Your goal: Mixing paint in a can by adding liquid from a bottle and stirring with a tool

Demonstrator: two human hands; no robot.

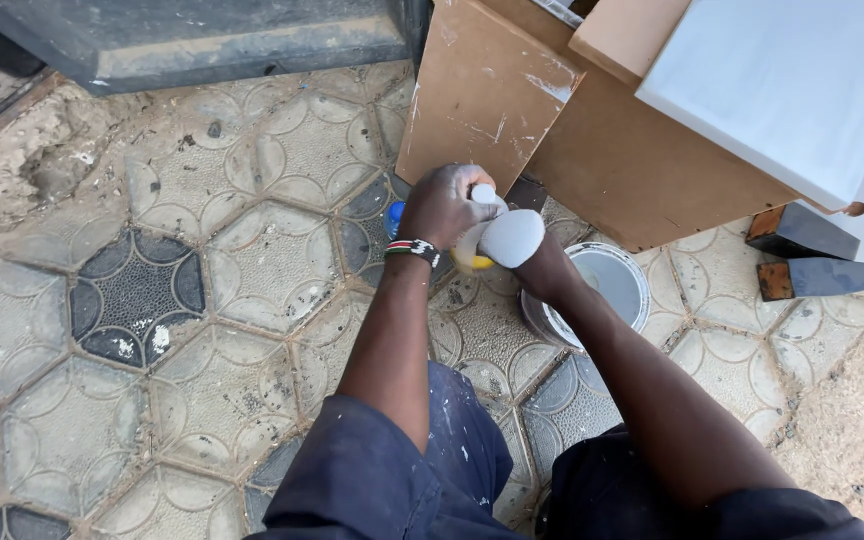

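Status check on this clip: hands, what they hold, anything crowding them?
Left hand gripping a yellow bottle's top. Right hand, coated in white paint, holding its side. Open paint can close beside; brown boards just ahead.

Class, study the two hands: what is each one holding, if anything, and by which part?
The left hand grips a yellowish bottle around its upper part, near the top. The right hand, coated in pale paint, closes on it from the side; its exact hold cannot be told.

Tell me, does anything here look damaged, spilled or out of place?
Yes. The right hand is coated in pale paint or filler. The brown board leaning ahead has scuffed, peeling patches. The paving breaks off into rough broken ground at the upper left. The tin sits upright, nothing spilled around it.
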